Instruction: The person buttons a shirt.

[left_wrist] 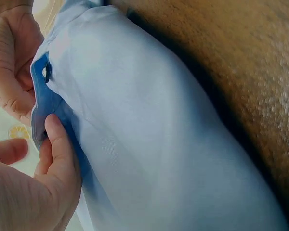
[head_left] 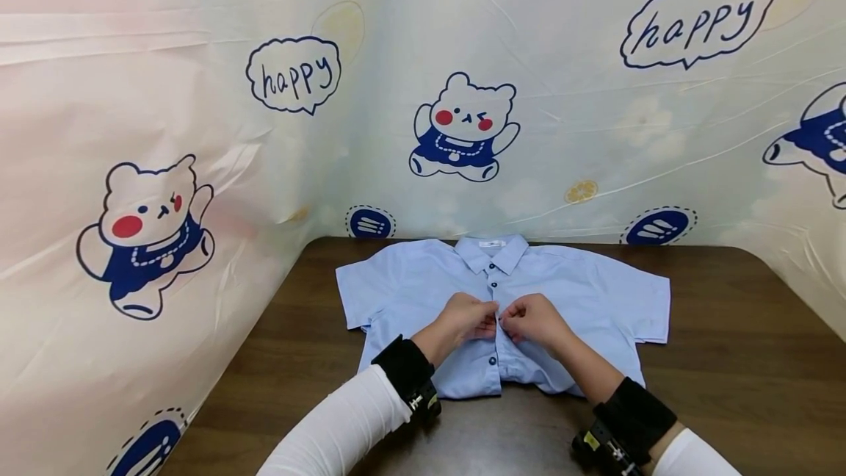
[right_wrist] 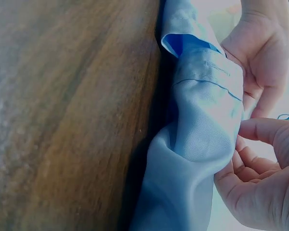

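A light blue short-sleeved shirt [head_left: 413, 281] lies front up, its collar [head_left: 477, 259] at the far side. Over the middle of the button placket, my left hand [head_left: 463, 316] pinches the shirt's front edge from the left. Facing it, my right hand [head_left: 537, 320] grips the opposite edge between thumb and curled fingers. Dark buttons run down the front, one lower button [head_left: 492, 361] below the hands. A button [left_wrist: 46, 72] shows on the turned-up edge in the left wrist view. The right wrist view shows a stitched buttonhole [right_wrist: 216, 67] in the other edge. Fabric between my fingertips is partly hidden.
The shirt is spread on a dark brown wooden table [head_left: 727, 358]. Behind and to the left of the table hangs a pale curtain [head_left: 562, 131] printed with bears and "happy" bubbles. Black straps with small cameras [head_left: 423, 399] sit on both wrists.
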A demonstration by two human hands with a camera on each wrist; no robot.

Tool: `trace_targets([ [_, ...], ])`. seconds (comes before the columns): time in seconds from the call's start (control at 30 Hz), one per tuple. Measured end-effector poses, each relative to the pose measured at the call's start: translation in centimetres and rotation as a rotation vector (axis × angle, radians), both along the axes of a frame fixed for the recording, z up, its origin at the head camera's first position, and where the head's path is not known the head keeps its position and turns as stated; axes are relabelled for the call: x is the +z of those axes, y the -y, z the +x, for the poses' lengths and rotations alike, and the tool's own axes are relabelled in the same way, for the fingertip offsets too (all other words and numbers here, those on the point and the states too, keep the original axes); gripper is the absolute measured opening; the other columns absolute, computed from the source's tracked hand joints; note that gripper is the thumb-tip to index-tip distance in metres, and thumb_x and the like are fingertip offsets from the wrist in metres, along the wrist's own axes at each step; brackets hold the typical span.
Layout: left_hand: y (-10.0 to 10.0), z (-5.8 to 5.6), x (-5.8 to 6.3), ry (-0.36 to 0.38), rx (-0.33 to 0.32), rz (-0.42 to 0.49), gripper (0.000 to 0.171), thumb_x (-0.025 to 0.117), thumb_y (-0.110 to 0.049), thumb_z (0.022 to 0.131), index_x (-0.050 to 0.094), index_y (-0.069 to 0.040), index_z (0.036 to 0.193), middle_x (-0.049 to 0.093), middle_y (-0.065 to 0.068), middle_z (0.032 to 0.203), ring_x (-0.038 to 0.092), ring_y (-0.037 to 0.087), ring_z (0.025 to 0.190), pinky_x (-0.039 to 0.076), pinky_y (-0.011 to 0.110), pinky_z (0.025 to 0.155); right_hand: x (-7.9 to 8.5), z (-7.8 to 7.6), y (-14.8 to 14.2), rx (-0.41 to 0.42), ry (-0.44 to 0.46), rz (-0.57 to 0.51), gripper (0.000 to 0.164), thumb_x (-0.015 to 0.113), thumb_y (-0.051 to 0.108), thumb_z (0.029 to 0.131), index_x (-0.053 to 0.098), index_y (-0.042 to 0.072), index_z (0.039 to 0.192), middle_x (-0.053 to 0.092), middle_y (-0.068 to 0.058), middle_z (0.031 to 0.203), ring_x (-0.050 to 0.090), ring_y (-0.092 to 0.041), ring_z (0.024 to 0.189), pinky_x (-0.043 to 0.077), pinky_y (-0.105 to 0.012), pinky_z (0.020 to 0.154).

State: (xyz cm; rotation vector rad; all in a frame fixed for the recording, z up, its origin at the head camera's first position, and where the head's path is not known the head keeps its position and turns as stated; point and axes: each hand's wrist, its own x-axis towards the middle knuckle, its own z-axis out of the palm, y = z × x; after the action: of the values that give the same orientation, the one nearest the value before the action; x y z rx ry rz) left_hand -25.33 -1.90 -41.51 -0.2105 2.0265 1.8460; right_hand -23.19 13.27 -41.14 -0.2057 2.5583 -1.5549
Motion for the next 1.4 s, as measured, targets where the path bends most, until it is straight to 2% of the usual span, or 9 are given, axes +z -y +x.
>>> trace_targets([
  [0.13, -0.03, 0.07, 0.18, -0.034, 0.017, -0.037, 0.009, 0.069, -0.002, 0.086, 0.069, 0.007, 0.088, 0.065, 0.009, 0.070, 0.061, 0.012, 0.057, 0.056, 0.026, 0.060, 0.10, 0.13, 0.04, -0.004, -0.021, 0.029, 0.003, 0.068, -0.003, 0.081, 0.069, -0.005, 0.081, 0.063, -0.002, 0.066, 0.058, -0.012, 0.056, 0.053, -0.028, 0.055],
  [0.27, -0.04, 0.15, 0.25, -0.070, 0.020, -0.072, 0.006, 0.066, 0.006, 0.083, 0.069, 0.009, 0.087, 0.066, 0.013, 0.072, 0.064, 0.014, 0.060, 0.057, 0.028, 0.061, 0.07, 0.25, 0.09, -0.007, -0.021, 0.047, 0.003, 0.070, -0.002, 0.080, 0.069, -0.005, 0.082, 0.063, -0.002, 0.066, 0.059, -0.013, 0.057, 0.053, -0.029, 0.056],
  [0.43, -0.05, 0.28, 0.20, -0.111, -0.013, -0.137, 0.006, 0.065, 0.005, 0.084, 0.069, 0.009, 0.084, 0.067, 0.012, 0.077, 0.067, 0.017, 0.063, 0.057, 0.028, 0.062, 0.04, 0.45, 0.09, -0.010, -0.012, 0.032, 0.004, 0.069, -0.002, 0.082, 0.069, -0.005, 0.082, 0.063, -0.004, 0.067, 0.061, -0.014, 0.059, 0.054, -0.029, 0.057],
  [0.67, 0.01, 0.40, 0.16, -0.175, -0.031, -0.219, 0.008, 0.068, 0.005, 0.081, 0.070, 0.005, 0.074, 0.065, 0.010, 0.078, 0.069, 0.018, 0.063, 0.057, 0.028, 0.061, 0.12, 0.56, 0.11, -0.017, 0.031, -0.039, 0.014, 0.062, 0.001, 0.088, 0.069, -0.008, 0.080, 0.067, -0.008, 0.072, 0.065, -0.019, 0.061, 0.057, -0.033, 0.060],
  [0.97, -0.02, 0.47, 0.10, -0.184, -0.035, -0.178, 0.010, 0.064, 0.012, 0.078, 0.072, 0.007, 0.079, 0.067, 0.010, 0.082, 0.068, 0.017, 0.061, 0.057, 0.029, 0.060, -0.37, 0.22, -0.05, -0.028, 0.066, -0.074, 0.014, 0.060, -0.001, 0.091, 0.068, -0.010, 0.084, 0.065, -0.008, 0.070, 0.065, -0.017, 0.061, 0.057, -0.032, 0.060],
  [1.4, -0.07, 0.40, -0.40, -0.194, -0.025, -0.149, 0.007, 0.065, 0.012, 0.077, 0.068, 0.005, 0.076, 0.065, 0.013, 0.082, 0.064, 0.013, 0.057, 0.056, 0.026, 0.059, -0.55, 0.24, -0.15, -0.027, 0.134, -0.186, 0.016, 0.055, -0.003, 0.095, 0.065, -0.015, 0.091, 0.064, -0.011, 0.072, 0.063, -0.015, 0.062, 0.057, -0.030, 0.061],
])
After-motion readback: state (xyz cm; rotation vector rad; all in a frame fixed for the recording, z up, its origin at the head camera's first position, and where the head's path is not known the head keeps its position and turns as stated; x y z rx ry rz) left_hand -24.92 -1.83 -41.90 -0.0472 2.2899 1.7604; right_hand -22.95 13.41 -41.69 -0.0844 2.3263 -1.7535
